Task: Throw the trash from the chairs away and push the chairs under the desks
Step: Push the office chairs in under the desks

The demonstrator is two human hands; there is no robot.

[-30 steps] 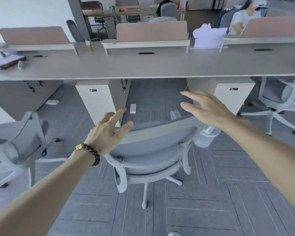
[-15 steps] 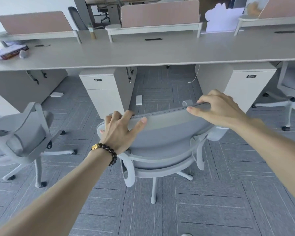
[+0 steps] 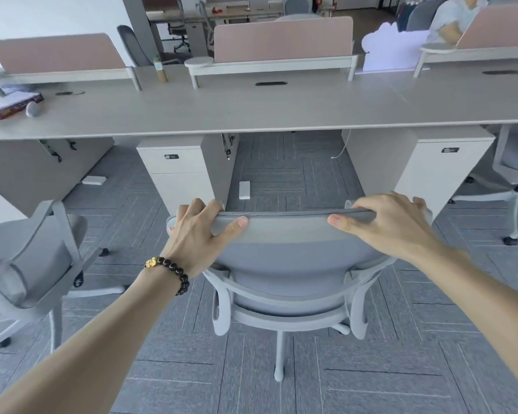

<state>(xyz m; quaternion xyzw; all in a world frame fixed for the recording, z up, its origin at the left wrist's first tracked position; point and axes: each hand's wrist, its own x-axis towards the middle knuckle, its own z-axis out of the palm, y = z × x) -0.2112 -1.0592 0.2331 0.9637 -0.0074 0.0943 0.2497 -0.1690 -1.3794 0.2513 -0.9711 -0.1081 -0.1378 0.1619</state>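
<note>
A grey mesh office chair (image 3: 290, 261) stands in front of me, its back towards me, facing the gap under the long grey desk (image 3: 251, 115). My left hand (image 3: 198, 234) grips the left end of the backrest's top edge, thumb on the near side. My right hand (image 3: 386, 225) grips the right end of the same edge. The seat is hidden behind the backrest, and no trash shows on it.
A second grey chair (image 3: 33, 264) stands turned away at the left, a third (image 3: 515, 168) partly under the desk at the right. White drawer cabinets (image 3: 177, 171) (image 3: 440, 165) flank the gap. Books (image 3: 12, 106) lie on the desk's left end. A person sits beyond the far right divider.
Both hands reached forward from the air and closed on the top edge of the chair's backrest. The chair and I have come nearer to the desk.
</note>
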